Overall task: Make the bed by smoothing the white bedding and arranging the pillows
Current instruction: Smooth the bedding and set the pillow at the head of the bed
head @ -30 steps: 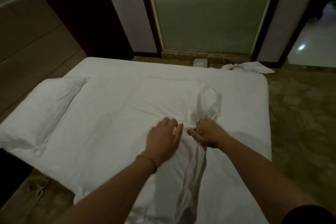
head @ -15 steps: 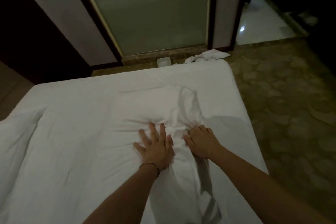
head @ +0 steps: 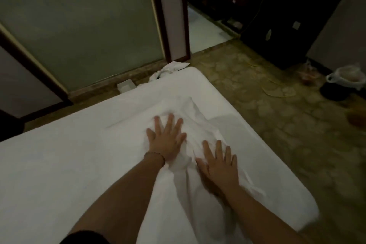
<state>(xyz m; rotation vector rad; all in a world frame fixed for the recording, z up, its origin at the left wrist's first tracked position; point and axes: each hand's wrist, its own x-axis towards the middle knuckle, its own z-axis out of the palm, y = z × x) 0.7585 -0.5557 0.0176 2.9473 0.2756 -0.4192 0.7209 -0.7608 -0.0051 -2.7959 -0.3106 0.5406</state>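
I see the bed (head: 59, 174) filling the lower view, its white bedding (head: 198, 117) soft, light and limp, bunched into a ridge near the bed's right edge. I'd press flat there, sweeping outward. My left hand (head: 168, 140) and right hand (head: 219, 166) lie spread, palms down beside the ridge.

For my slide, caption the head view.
Left hand and right hand press flat on rumpled white bedding.
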